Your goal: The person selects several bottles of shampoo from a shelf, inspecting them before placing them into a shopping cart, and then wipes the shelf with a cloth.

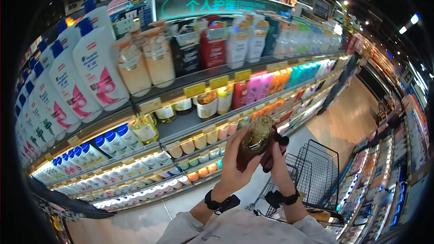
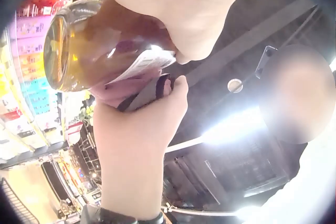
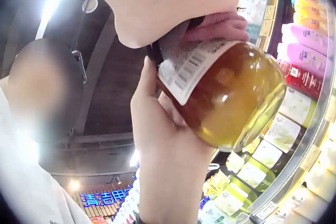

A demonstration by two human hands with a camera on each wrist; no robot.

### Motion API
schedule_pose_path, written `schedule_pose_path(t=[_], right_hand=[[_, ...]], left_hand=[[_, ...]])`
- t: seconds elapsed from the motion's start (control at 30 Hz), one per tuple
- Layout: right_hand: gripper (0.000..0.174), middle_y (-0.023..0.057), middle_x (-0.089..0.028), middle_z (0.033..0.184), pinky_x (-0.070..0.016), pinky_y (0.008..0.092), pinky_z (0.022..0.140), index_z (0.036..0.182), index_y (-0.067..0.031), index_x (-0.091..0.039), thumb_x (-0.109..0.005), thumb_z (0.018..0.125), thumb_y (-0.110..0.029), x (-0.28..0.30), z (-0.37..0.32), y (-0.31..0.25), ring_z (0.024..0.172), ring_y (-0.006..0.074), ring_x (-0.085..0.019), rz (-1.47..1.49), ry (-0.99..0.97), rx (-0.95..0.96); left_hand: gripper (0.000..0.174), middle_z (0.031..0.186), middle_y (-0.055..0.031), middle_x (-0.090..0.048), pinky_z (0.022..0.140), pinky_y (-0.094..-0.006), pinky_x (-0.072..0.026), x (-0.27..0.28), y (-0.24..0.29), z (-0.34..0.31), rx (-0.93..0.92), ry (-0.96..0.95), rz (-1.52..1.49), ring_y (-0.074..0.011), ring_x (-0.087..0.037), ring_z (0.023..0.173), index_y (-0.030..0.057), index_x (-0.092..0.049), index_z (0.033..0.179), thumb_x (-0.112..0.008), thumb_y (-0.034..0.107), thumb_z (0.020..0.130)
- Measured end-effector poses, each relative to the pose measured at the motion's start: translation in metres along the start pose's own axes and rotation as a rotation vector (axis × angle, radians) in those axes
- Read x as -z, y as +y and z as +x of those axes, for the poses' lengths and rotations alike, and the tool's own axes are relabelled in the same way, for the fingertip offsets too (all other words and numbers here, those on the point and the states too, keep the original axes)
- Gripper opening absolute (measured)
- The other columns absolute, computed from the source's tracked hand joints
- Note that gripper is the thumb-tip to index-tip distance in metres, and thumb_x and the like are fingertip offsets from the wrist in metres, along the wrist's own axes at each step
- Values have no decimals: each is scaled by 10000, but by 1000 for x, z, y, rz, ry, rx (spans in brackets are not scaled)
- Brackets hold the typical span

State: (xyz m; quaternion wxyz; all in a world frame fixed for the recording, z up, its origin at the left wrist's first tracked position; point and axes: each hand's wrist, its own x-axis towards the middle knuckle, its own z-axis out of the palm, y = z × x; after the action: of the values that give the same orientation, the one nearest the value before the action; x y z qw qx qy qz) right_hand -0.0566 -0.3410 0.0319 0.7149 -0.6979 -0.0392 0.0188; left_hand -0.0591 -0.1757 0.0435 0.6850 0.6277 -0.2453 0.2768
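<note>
My left hand [image 1: 237, 165] grips a glass-like bottle of amber liquid [image 1: 249, 151], its yellowish clear neck [image 1: 263, 126] pointing up and away. On the bottle's side, a white barcode label [image 3: 189, 71] shows in the right wrist view. My right hand [image 1: 281, 171] is close against the bottle and holds a pink, ridged item [image 3: 218, 27] with a grey and black part [image 3: 176, 43]. In the head view this item looks dark, with rounded black ends [image 1: 283, 140]. Its exact kind I cannot tell.
A long shelf [image 1: 181, 129] of personal-care bottles runs across the left and front. Similar yellow bottles [image 1: 145, 129] stand on its second level. A black wire cart [image 1: 316, 171] is at the right, by the aisle floor [image 1: 334, 115]. Another shelf of goods [image 1: 361, 176] lines the far right.
</note>
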Motion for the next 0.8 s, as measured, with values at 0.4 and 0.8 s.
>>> schedule_pose_path(t=[0.4, 0.8], right_hand=[[590, 77, -638, 1265, -486, 329, 992, 1352, -7, -501, -774, 829, -20, -77, 3, 3, 1155, 145, -596, 81, -284, 166], [416, -9, -630, 931, -468, 231, 724, 1320, 35, -521, -660, 970, -141, -100, -14, -11, 832, 59, -547, 121, 119, 165]], left_hand=[[538, 1415, -167, -452, 1086, -337, -335, 71, -16, 13, 242, 79, -194, -209, -440, 1288, -38, -249, 1506, -432, 186, 1052], [904, 1379, -131, -411, 1074, -362, -357, 61, -26, -3, 298, 199, -162, -227, -425, 1277, -8, -275, 1481, -764, 380, 828]])
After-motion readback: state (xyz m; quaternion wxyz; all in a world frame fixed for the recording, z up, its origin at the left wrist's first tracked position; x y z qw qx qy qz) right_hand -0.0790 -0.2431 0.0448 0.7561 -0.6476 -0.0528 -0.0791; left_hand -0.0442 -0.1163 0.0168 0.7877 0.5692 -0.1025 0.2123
